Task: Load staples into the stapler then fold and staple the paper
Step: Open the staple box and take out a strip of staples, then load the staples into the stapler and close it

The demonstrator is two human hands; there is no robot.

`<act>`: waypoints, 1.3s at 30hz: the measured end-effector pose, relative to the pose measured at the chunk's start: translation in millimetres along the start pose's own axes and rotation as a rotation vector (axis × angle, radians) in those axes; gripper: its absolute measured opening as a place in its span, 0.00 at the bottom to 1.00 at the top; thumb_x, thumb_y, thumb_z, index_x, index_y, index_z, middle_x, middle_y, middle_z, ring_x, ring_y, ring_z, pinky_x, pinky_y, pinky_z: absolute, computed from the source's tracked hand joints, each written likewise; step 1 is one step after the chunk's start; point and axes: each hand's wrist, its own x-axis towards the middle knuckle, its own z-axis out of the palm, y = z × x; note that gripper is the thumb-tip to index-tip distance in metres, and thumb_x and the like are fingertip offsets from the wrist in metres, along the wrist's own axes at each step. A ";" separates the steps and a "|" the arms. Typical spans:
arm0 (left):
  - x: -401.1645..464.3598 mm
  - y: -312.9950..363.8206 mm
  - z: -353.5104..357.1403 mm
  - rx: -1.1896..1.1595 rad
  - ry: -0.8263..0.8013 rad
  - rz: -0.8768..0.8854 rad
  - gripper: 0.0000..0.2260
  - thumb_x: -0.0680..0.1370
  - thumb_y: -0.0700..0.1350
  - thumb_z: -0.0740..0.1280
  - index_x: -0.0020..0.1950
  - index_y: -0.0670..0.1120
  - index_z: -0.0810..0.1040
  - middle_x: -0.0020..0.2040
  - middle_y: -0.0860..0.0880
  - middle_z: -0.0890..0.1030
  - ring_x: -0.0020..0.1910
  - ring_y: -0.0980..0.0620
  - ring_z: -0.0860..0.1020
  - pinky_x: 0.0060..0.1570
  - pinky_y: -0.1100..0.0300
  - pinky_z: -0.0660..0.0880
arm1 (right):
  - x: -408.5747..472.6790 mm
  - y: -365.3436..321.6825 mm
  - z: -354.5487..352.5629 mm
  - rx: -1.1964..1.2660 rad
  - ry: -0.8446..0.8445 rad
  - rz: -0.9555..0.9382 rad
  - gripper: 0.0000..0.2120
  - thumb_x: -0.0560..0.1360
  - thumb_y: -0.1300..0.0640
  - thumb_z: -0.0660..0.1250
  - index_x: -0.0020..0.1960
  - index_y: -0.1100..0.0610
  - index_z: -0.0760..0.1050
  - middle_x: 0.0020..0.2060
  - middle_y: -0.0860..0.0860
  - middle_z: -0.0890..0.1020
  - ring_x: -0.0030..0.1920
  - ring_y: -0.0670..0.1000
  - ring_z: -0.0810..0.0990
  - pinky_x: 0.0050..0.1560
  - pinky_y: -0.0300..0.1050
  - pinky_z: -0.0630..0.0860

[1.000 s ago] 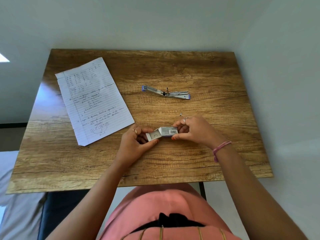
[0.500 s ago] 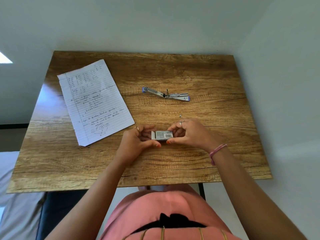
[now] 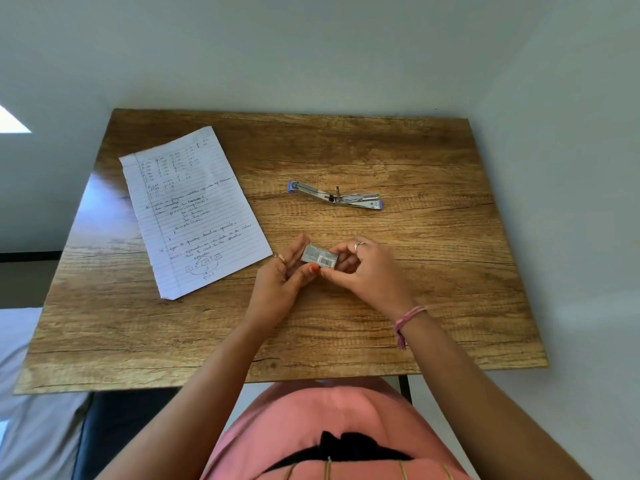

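A small grey staple box (image 3: 319, 257) with a barcode sits between my two hands above the middle of the wooden table (image 3: 433, 278). My left hand (image 3: 280, 278) pinches its left end between thumb and fingers. My right hand (image 3: 367, 268) pinches the right end with curled fingers. The metal stapler (image 3: 335, 196) with purple ends lies swung open flat on the table behind my hands, untouched. A lined sheet of paper (image 3: 194, 209) with handwriting lies flat on the left half of the table.
The table stands against a pale wall, with another wall close on the right. A table leg (image 3: 404, 388) shows under the near edge. My pink-clad lap fills the bottom of the view.
The box's left flap stood open a second ago and now looks shut. My hands have drawn closer together around the box. Stapler and paper have not moved.
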 end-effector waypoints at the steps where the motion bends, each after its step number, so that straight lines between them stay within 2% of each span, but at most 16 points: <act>1: 0.5 -0.6 -0.5 -0.007 -0.002 -0.003 0.27 0.77 0.35 0.66 0.74 0.43 0.63 0.70 0.51 0.71 0.66 0.60 0.71 0.58 0.68 0.72 | 0.5 -0.3 1.1 -0.012 0.010 -0.010 0.17 0.66 0.48 0.76 0.51 0.55 0.81 0.42 0.47 0.80 0.40 0.45 0.80 0.48 0.42 0.79; 3: 3.2 -1.2 -2.8 -0.008 -0.003 -0.005 0.26 0.77 0.37 0.67 0.74 0.43 0.65 0.69 0.50 0.73 0.65 0.59 0.73 0.63 0.61 0.72 | 2.1 -0.2 2.3 -0.017 0.009 -0.009 0.17 0.66 0.48 0.76 0.51 0.55 0.81 0.42 0.47 0.79 0.40 0.44 0.79 0.46 0.41 0.79; 5: 5.9 0.8 -6.9 -0.019 -0.012 -0.007 0.24 0.76 0.37 0.68 0.71 0.45 0.69 0.64 0.52 0.78 0.62 0.57 0.77 0.64 0.55 0.73 | 4.7 0.2 1.5 -0.001 -0.018 0.000 0.19 0.66 0.47 0.77 0.52 0.54 0.80 0.43 0.46 0.79 0.40 0.44 0.80 0.45 0.41 0.80; 7: 7.6 5.9 -11.8 -0.055 -0.017 0.000 0.21 0.74 0.36 0.69 0.66 0.47 0.74 0.55 0.55 0.83 0.57 0.54 0.80 0.61 0.54 0.75 | 8.4 0.8 -3.6 0.023 -0.084 0.012 0.23 0.65 0.46 0.77 0.57 0.54 0.79 0.46 0.46 0.80 0.40 0.43 0.80 0.47 0.38 0.80; 9: 10.0 13.2 -19.1 -0.102 0.043 0.012 0.19 0.73 0.36 0.71 0.62 0.49 0.76 0.52 0.56 0.84 0.54 0.53 0.82 0.57 0.56 0.78 | 12.4 3.7 -13.4 0.070 -0.149 0.043 0.26 0.66 0.47 0.76 0.62 0.54 0.76 0.48 0.46 0.80 0.42 0.42 0.81 0.47 0.37 0.80; 12: 22.2 21.8 -38.5 -0.143 0.248 0.046 0.18 0.73 0.37 0.71 0.61 0.47 0.75 0.53 0.54 0.83 0.51 0.53 0.83 0.50 0.61 0.79 | 18.1 19.4 -30.1 0.040 -0.085 0.056 0.19 0.73 0.50 0.69 0.62 0.54 0.75 0.48 0.48 0.81 0.46 0.45 0.80 0.47 0.42 0.81; 15: 48.3 28.2 -59.2 -0.055 0.442 0.089 0.17 0.74 0.40 0.72 0.62 0.45 0.75 0.55 0.52 0.81 0.48 0.58 0.83 0.48 0.65 0.79 | 24.1 44.5 -41.4 -0.070 0.013 0.082 0.12 0.76 0.55 0.66 0.59 0.53 0.78 0.49 0.49 0.81 0.48 0.46 0.79 0.50 0.43 0.79; 17: 69.7 30.2 -67.1 0.024 0.515 0.125 0.16 0.74 0.41 0.72 0.61 0.47 0.75 0.59 0.49 0.77 0.48 0.59 0.82 0.47 0.68 0.78 | 26.4 57.7 -43.8 -0.061 0.017 0.091 0.11 0.75 0.60 0.67 0.57 0.54 0.79 0.49 0.49 0.81 0.49 0.46 0.79 0.51 0.38 0.78; 19: 92.7 30.3 -72.0 0.112 0.551 0.120 0.16 0.74 0.42 0.72 0.61 0.46 0.75 0.61 0.48 0.73 0.49 0.56 0.82 0.50 0.65 0.78 | 26.9 65.2 -43.8 -0.030 -0.032 0.080 0.12 0.74 0.63 0.68 0.56 0.55 0.80 0.49 0.49 0.80 0.49 0.45 0.79 0.49 0.30 0.75; 22: 122.7 26.9 -75.2 0.325 0.523 0.089 0.17 0.74 0.47 0.73 0.61 0.46 0.77 0.58 0.47 0.74 0.51 0.53 0.80 0.53 0.60 0.78 | 27.3 70.6 -42.5 -0.009 -0.115 0.054 0.14 0.73 0.61 0.70 0.57 0.51 0.79 0.49 0.48 0.77 0.48 0.42 0.77 0.48 0.27 0.71; 25: 142.7 21.4 -74.3 0.508 0.446 0.094 0.18 0.74 0.50 0.72 0.60 0.44 0.78 0.56 0.45 0.78 0.51 0.54 0.77 0.52 0.62 0.74 | 31.2 74.6 -42.9 0.000 -0.136 0.052 0.14 0.73 0.57 0.72 0.58 0.48 0.79 0.49 0.46 0.77 0.47 0.42 0.76 0.47 0.28 0.71; 28: 154.7 14.4 -70.6 0.628 0.404 0.125 0.19 0.74 0.54 0.71 0.60 0.45 0.79 0.55 0.46 0.80 0.55 0.49 0.75 0.56 0.53 0.74 | 36.8 76.2 -41.4 -0.002 -0.127 0.058 0.14 0.72 0.54 0.73 0.57 0.48 0.79 0.47 0.47 0.76 0.45 0.41 0.75 0.46 0.29 0.71; 32: 160.2 15.3 -62.2 0.782 0.365 0.095 0.20 0.75 0.53 0.69 0.64 0.46 0.76 0.61 0.44 0.75 0.62 0.44 0.68 0.59 0.54 0.67 | 41.1 76.2 -36.6 -0.010 -0.075 0.065 0.12 0.71 0.52 0.73 0.55 0.50 0.81 0.44 0.47 0.77 0.42 0.41 0.75 0.44 0.31 0.73; 35: 161.2 21.6 -59.9 0.782 0.304 0.071 0.25 0.74 0.53 0.71 0.68 0.46 0.72 0.65 0.42 0.70 0.65 0.43 0.65 0.62 0.53 0.66 | 43.1 75.8 -34.0 -0.013 -0.043 0.056 0.12 0.70 0.52 0.74 0.53 0.52 0.82 0.42 0.47 0.77 0.40 0.43 0.75 0.42 0.32 0.73; 39: 150.4 29.9 -65.2 0.699 0.210 0.083 0.37 0.69 0.50 0.76 0.74 0.48 0.62 0.67 0.42 0.64 0.67 0.44 0.63 0.66 0.51 0.64 | 45.3 75.2 -31.5 -0.023 -0.019 0.043 0.11 0.70 0.52 0.75 0.51 0.54 0.83 0.41 0.48 0.78 0.39 0.44 0.76 0.40 0.34 0.74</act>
